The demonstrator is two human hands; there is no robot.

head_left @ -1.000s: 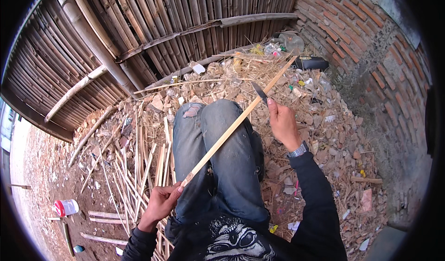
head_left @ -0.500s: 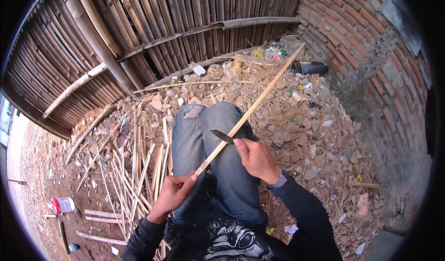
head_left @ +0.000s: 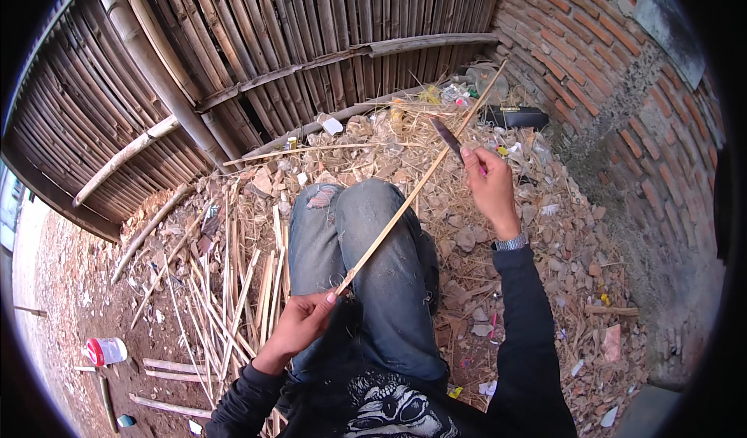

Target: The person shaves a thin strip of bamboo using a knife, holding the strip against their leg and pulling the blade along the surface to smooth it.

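My left hand (head_left: 302,323) is closed on the near end of a long, thin bamboo strip (head_left: 401,211). The strip slants across my jeans-covered thighs (head_left: 372,282) and reaches far right over the rubble. Farther out along it, my right hand (head_left: 490,191) grips a knife (head_left: 447,138). Its dark blade points up and left and lies over or close beside the strip; whether they touch I cannot tell. A bit of the pink handle shows at my fingers. Thin shavings cling to my jeans near the left hand.
Loose bamboo strips (head_left: 222,306) lie in a pile left of my legs. A clear jar with a red lid (head_left: 107,351) rests farther left. Broken brick and straw cover the ground. A bamboo wall (head_left: 311,18) stands ahead, a brick wall (head_left: 591,57) at right, with a black case (head_left: 515,117) near it.
My right hand has moved away from me with the knife, from over my thigh to farther along the strip. The left hand has shifted slightly and still holds the near end.
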